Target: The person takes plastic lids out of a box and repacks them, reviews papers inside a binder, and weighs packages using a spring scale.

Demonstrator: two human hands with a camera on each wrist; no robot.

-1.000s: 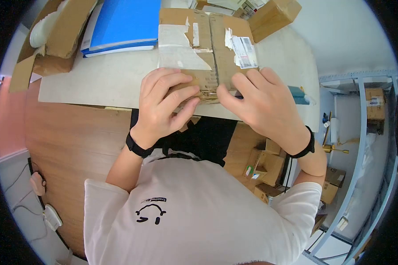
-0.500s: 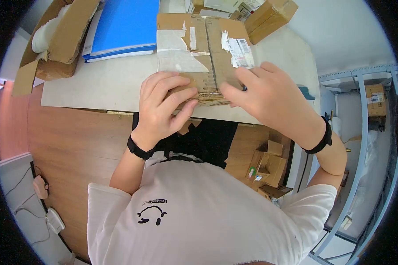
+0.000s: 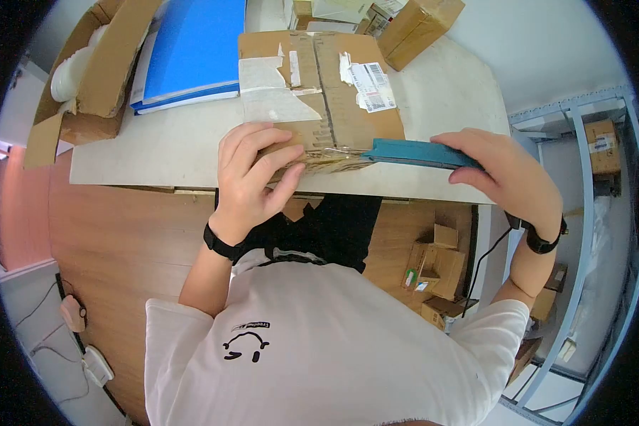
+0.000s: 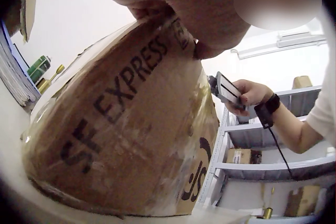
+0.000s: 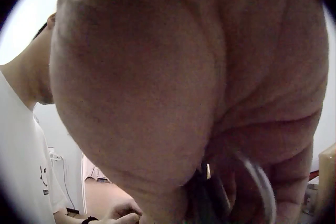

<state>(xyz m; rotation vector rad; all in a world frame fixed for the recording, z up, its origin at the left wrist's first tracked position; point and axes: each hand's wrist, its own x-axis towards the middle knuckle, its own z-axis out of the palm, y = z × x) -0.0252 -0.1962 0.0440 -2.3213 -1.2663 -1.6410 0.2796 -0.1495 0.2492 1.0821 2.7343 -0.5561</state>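
A worn cardboard box [image 3: 358, 106] with torn white paper and a barcode label on top stands at the table's near edge. Its "SF EXPRESS" side [image 4: 131, 92] fills the left wrist view. My left hand [image 3: 252, 167] holds the box's near left corner, bent fingers on top and thumb at the front. My right hand [image 3: 500, 167] grips the right end of a long, flat teal tool [image 3: 415, 153], whose other end meets the box's near right edge. In the right wrist view the palm [image 5: 142, 77] hides most of this tool; a clear curved strip [image 5: 257, 182] shows beside it.
Blue folders [image 3: 192, 57] and an open carton of white rolls [image 3: 96, 103] lie left of the box. A smaller carton [image 3: 419, 32] stands behind it. Metal shelving [image 3: 582, 163] rises at the right; open cartons [image 3: 437, 266] sit on the floor.
My right hand has moved right, away from the box's near edge, uncovering the teal tool. The left hand stays at its corner while the box shifts slightly in view.
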